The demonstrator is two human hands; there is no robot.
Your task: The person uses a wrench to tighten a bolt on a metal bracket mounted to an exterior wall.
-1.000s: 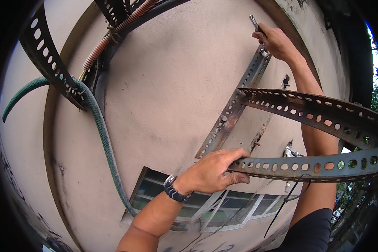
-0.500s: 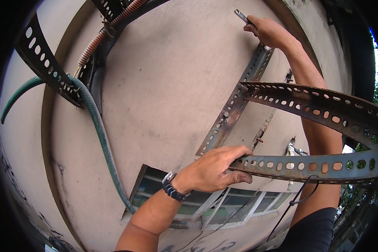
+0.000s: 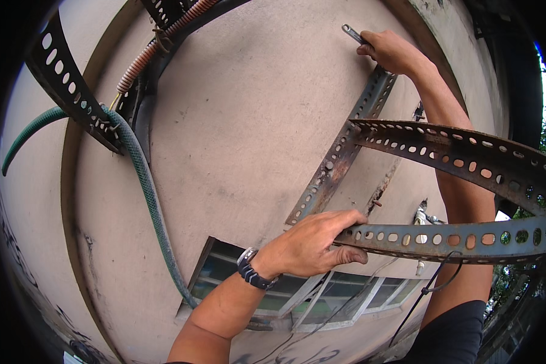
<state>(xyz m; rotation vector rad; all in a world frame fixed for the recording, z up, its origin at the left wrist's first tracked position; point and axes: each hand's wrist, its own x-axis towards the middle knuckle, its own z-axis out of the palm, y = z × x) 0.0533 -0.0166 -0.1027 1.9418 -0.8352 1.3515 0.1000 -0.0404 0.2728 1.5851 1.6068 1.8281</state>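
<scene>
My left hand [image 3: 312, 242] grips the left end of the grey slotted bar [image 3: 431, 238], while my right hand [image 3: 394, 51] clasps a wrench [image 3: 352, 34] by the upper end of the rusty rail [image 3: 333, 164] on the wall [image 3: 249, 133].

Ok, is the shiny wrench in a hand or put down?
In a hand. The right hand has its fingers curled around the wrench, and one end sticks out to the left.

Blue-grey bar [image 3: 445, 236], green hose [image 3: 147, 179]
</scene>
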